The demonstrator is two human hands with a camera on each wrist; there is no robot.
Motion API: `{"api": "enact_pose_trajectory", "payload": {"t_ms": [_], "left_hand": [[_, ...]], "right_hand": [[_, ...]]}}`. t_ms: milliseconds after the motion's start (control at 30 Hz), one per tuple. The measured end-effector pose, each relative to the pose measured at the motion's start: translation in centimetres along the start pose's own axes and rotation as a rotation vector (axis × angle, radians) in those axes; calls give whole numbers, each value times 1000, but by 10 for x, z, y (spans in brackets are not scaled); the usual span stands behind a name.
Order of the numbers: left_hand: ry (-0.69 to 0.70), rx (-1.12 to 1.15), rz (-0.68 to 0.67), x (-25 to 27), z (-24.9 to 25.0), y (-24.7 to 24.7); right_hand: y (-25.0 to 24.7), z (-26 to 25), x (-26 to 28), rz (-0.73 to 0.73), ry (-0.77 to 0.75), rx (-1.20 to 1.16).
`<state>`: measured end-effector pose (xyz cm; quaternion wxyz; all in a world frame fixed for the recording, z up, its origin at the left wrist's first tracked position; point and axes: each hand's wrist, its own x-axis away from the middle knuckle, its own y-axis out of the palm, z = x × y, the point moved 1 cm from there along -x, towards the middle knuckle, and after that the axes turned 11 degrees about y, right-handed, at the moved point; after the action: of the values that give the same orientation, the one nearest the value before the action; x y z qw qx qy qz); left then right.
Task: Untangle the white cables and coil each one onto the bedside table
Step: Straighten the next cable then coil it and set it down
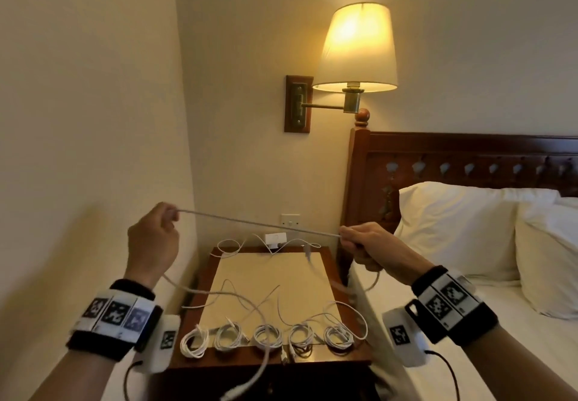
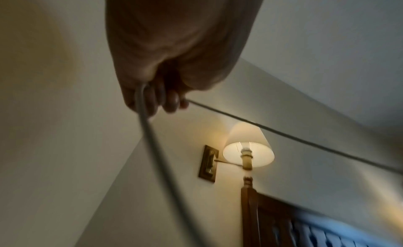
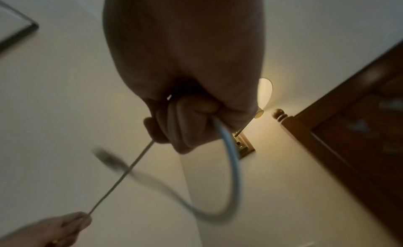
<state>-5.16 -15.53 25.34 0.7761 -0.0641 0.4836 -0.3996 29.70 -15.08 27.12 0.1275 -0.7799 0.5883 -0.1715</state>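
Note:
A white cable (image 1: 259, 223) is stretched taut in the air between my two hands, above the bedside table (image 1: 341, 275). My left hand (image 1: 170, 213) pinches one part of it (image 2: 283, 135), and the rest hangs down from that fist to a plug near the table's front. My right hand (image 1: 345, 235) grips the other part (image 3: 122, 178) in a fist; its short tail (image 3: 231, 164) curls below to a blurred connector (image 3: 106, 158). Several coiled white cables (image 1: 267, 336) lie in a row along the table's front edge. Loose tangled white cables (image 1: 244, 297) sprawl over the table's middle and back.
A lit wall lamp (image 1: 356, 47) hangs above the table. A white adapter (image 1: 275, 238) sits in a wall socket behind it. The bed with white pillows (image 1: 453, 228) and dark wooden headboard (image 1: 469, 156) stands close on the right; a wall closes in on the left.

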Motion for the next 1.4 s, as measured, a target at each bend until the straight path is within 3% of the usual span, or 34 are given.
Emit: {"api": "enact_pose_trajectory", "payload": {"t_ms": [133, 200, 267, 367, 400, 533, 700, 967, 1067, 1200, 1333, 1400], "left_hand": [[-56, -104, -304, 13, 2, 10], [73, -64, -288, 19, 31, 16], [279, 126, -258, 24, 71, 21], [477, 260, -442, 34, 116, 43], [500, 295, -433, 34, 124, 49], [560, 259, -165, 18, 115, 58], [514, 89, -46, 1, 78, 52], [346, 87, 4, -14, 50, 52], [312, 164, -40, -13, 44, 55], [315, 374, -266, 7, 40, 59], [261, 430, -236, 29, 26, 66], [226, 433, -293, 38, 27, 70]], "right_hand": [[-3, 2, -4, 49, -17, -10], [7, -11, -6, 39, -51, 43], [19, -24, -9, 38, -89, 127], [36, -44, -14, 57, -159, 227], [40, -49, -15, 58, -171, 236], [37, -47, -10, -53, -140, 116], [18, -20, -5, -226, -60, -167], [10, -13, 0, -291, -41, -468], [6, -18, 2, -282, -42, -636], [-7, -22, -3, -229, -57, -896], [-28, -24, -5, -124, -116, -994], [-30, -26, -3, -84, -139, -934]]}}
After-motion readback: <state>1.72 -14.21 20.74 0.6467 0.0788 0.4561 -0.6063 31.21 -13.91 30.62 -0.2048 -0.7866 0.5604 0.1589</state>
